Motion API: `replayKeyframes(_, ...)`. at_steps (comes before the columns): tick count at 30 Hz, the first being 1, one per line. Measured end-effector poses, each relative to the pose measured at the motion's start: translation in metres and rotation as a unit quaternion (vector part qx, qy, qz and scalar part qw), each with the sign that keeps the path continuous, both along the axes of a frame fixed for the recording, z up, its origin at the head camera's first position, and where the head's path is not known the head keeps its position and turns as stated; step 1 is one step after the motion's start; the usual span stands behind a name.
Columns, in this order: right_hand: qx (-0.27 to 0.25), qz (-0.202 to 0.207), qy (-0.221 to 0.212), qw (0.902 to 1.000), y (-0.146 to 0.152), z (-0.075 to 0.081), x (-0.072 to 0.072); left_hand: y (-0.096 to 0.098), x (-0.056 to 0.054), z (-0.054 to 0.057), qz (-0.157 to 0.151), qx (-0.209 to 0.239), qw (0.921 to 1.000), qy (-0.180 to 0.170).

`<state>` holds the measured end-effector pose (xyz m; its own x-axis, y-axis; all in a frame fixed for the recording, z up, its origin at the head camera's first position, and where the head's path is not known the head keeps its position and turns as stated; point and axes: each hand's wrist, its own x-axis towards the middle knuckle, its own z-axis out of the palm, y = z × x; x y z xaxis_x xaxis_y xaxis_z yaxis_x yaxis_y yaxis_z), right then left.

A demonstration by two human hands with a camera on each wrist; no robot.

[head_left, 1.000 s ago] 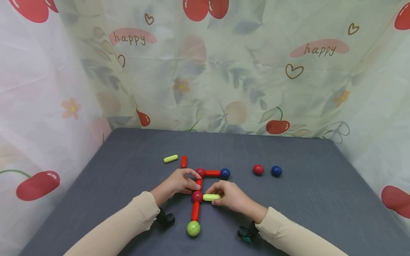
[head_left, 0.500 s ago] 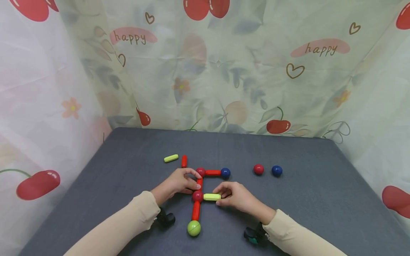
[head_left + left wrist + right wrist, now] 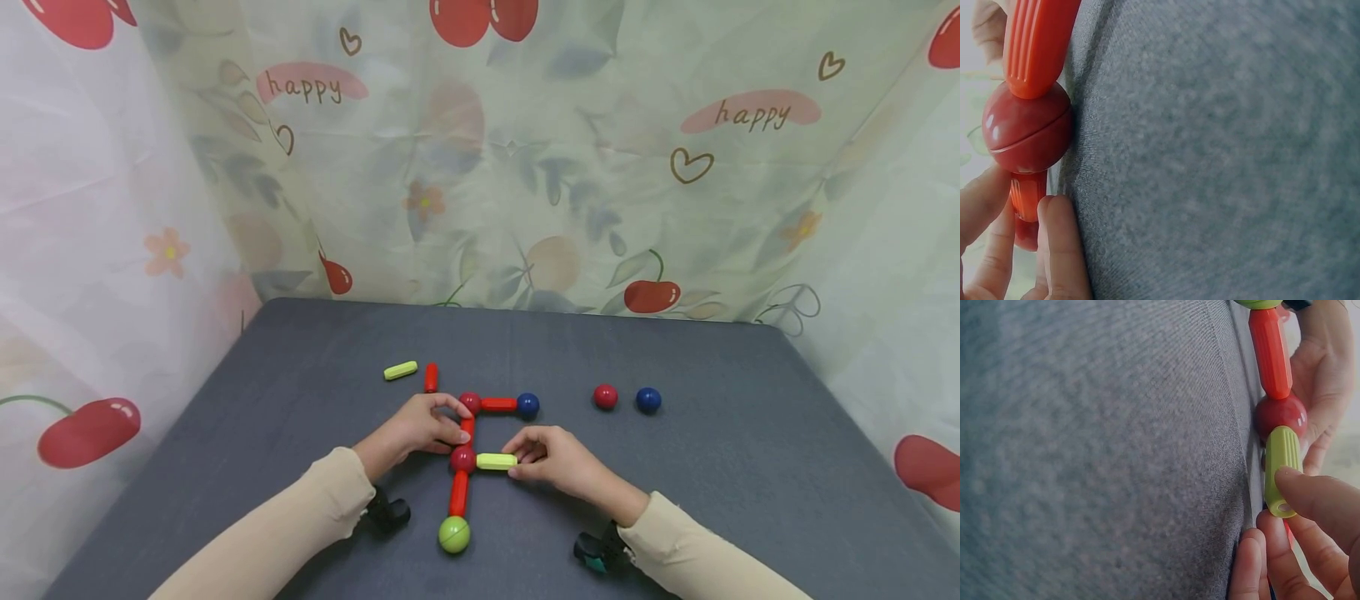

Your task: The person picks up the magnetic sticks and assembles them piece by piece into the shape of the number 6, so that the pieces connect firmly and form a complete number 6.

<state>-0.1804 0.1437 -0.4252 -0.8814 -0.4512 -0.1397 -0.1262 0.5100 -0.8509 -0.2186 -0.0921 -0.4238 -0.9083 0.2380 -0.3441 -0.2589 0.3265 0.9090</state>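
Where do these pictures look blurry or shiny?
Head view: fairly sharp, soft shadows on the gray cloth; left wrist view: cloth soft-focused, white glint on the red ball, backdrop blurred; right wrist view: red ball glinting too, backdrop washed out.

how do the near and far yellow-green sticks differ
The near stick meets a red ball; the far stick lies apart from any ball. The right hand touches the near stick; no hand touches the far stick. In the head view, the near stick runs nearly level; the far stick slants. Both are yellow-green.
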Motion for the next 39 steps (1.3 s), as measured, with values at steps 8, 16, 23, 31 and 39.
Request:
replayKeyframes(8, -0.004, -0.004, -0.010, 0.9999, 0.000, 0.000, 0.000, -0.008, -0.003, 0.008, 0.005, -0.024, 0.9996, 0.011)
replayKeyframes(16, -0.005, 0.001, 0.000, 1.0000, 0.001, 0.000, 0.000, -0.046, -0.023, 0.034, 0.090, -0.096, 0.9823, 0.133)
replayKeyframes(23, -0.007, 0.003, -0.002, 1.0000, 0.001, -0.001, 0.000, -0.078, -0.042, 0.032, 0.155, -0.186, 0.9626, 0.122)
replayKeyframes(31, -0.005, 0.001, -0.011, 0.9999, 0.002, 0.001, 0.000, -0.082, -0.057, 0.018, 0.106, -0.212, 0.9702, 0.053)
replayKeyframes(39, -0.002, 0.001, -0.009, 1.0000, 0.001, 0.001, 0.001, -0.080, -0.062, 0.017, 0.126, -0.217, 0.9676, 0.026)
